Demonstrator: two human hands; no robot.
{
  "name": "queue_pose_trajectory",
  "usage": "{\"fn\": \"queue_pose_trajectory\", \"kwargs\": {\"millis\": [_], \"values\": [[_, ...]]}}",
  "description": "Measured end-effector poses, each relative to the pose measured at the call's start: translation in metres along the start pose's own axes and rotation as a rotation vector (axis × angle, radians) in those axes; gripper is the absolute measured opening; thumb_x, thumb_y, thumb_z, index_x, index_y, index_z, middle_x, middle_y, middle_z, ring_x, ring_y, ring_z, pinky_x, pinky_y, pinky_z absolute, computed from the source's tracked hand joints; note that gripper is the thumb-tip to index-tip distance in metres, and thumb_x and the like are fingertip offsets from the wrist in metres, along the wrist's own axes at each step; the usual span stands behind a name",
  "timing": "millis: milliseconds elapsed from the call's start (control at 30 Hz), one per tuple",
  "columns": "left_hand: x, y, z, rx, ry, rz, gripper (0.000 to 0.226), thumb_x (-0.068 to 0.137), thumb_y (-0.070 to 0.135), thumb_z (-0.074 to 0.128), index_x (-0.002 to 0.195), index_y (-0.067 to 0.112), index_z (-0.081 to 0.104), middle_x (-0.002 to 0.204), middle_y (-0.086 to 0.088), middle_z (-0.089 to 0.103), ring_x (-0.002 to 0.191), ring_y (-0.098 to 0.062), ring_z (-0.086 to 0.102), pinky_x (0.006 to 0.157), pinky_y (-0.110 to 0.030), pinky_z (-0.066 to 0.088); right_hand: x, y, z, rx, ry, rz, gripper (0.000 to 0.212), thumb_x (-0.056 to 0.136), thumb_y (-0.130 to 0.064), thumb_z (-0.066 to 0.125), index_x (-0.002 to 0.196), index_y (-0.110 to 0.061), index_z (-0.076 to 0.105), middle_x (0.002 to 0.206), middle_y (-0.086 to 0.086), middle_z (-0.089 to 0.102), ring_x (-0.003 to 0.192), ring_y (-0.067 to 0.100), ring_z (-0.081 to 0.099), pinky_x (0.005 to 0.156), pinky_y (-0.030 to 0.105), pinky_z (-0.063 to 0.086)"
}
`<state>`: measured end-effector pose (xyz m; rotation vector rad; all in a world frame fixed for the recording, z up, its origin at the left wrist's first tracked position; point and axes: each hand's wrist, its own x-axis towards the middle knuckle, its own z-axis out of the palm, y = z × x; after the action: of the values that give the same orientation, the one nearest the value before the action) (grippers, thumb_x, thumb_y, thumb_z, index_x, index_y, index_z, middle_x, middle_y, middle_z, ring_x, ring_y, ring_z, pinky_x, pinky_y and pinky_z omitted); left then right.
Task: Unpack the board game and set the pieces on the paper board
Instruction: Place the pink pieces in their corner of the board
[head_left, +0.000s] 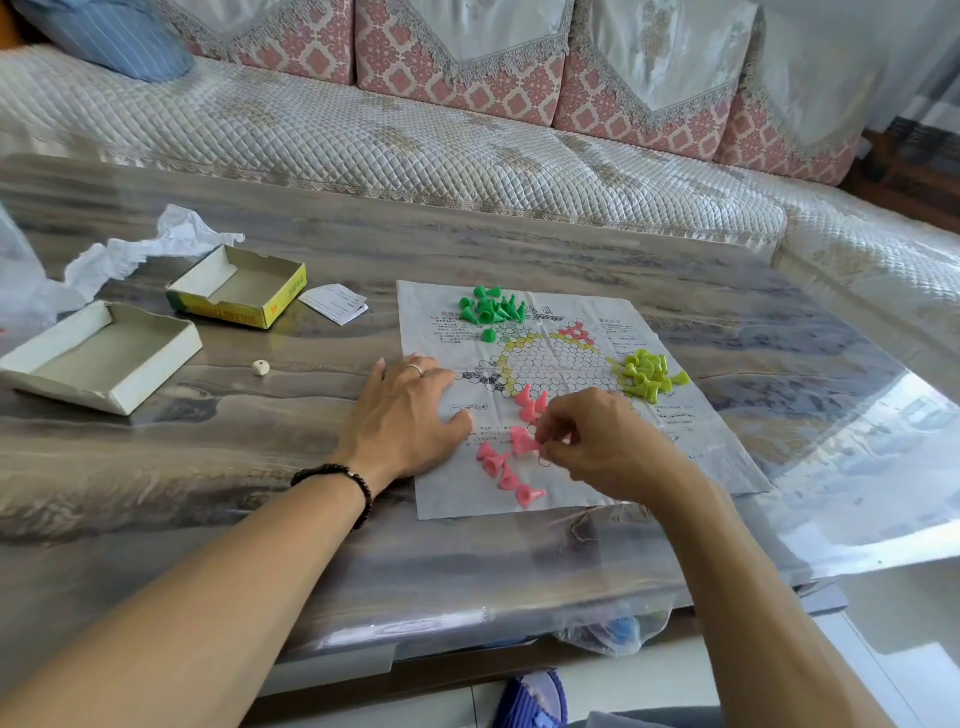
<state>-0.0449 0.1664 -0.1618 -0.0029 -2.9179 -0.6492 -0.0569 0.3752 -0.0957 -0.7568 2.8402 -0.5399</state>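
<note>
Paper board (582, 332): creased white sheet, hexagon grid printed, flat on the table (311, 467).
Pink pieces (506, 467): small cones, scattered at board's near edge.
Green pieces (491, 309): heaped at far corner.
Yellow-green pieces (649, 374): heaped at right.
Left hand (405, 415): flat, fingers straight, pressing board's left edge.
Right hand (597, 441): fingertips pinching a pink piece.

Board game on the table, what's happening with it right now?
A person is laying out a paper board on the table. The left hand rests flat on the board's left edge while the right hand pinches one of the pink pieces. Green pieces and yellow-green pieces sit in piles on the board. Two empty box halves lie to the left.
</note>
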Motion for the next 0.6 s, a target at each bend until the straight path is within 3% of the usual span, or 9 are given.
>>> {"fn": "queue_pose_trajectory", "kwargs": {"millis": [100, 200, 333, 500, 600], "values": [[0.000, 0.001, -0.001, -0.012, -0.007, -0.005, 0.071, 0.076, 0.055, 0.036, 0.136, 0.020, 0.048, 0.152, -0.006, 0.035, 0.142, -0.018, 0.025, 0.119, -0.042, 0.005, -0.004, 0.009, -0.012, 0.088, 0.098, 0.050, 0.018, 0.081, -0.002, 0.064, 0.074, -0.018, 0.066, 0.066, -0.004, 0.066, 0.048, 0.006, 0.064, 0.047, 0.018, 0.050], [0.000, 0.000, -0.001, -0.006, -0.010, -0.009, 0.068, 0.081, 0.055, 0.040, 0.138, 0.020, 0.047, 0.152, -0.005, 0.035, 0.143, -0.018, 0.024, 0.120, -0.042, 0.005, -0.004, 0.016, -0.016, 0.076, 0.235, 0.068, 0.022, 0.079, -0.003, 0.067, 0.070, -0.023, 0.066, 0.066, -0.010, 0.064, 0.054, 0.003, 0.059, 0.052, 0.012, 0.046], [-0.001, 0.001, -0.001, -0.006, 0.000, -0.002, 0.067, 0.081, 0.055, 0.040, 0.137, 0.019, 0.047, 0.151, -0.006, 0.036, 0.143, -0.019, 0.024, 0.119, -0.042, 0.006, 0.001, 0.012, -0.010, -0.047, 0.292, 0.017, 0.014, 0.081, -0.004, 0.066, 0.084, -0.015, 0.074, 0.071, -0.012, 0.062, 0.061, -0.005, 0.050, 0.056, 0.007, 0.038], [0.000, 0.001, -0.001, 0.003, 0.010, -0.002, 0.058, 0.088, 0.049, 0.049, 0.137, 0.019, 0.047, 0.152, -0.006, 0.035, 0.143, -0.019, 0.024, 0.119, -0.042, 0.004, 0.011, 0.001, 0.003, -0.127, 0.297, -0.078, 0.016, 0.085, -0.004, 0.064, 0.094, -0.012, 0.076, 0.089, 0.000, 0.068, 0.069, 0.006, 0.052, 0.062, 0.015, 0.037], [0.000, 0.000, 0.000, -0.002, 0.010, 0.001, 0.060, 0.087, 0.052, 0.046, 0.137, 0.020, 0.047, 0.151, -0.005, 0.035, 0.143, -0.018, 0.024, 0.119, -0.042, 0.004, 0.012, -0.005, 0.006, -0.147, 0.291, -0.064, 0.013, 0.086, -0.007, 0.065, 0.093, -0.013, 0.074, 0.089, -0.003, 0.070, 0.067, 0.003, 0.053, 0.050, 0.006, 0.034]]}}
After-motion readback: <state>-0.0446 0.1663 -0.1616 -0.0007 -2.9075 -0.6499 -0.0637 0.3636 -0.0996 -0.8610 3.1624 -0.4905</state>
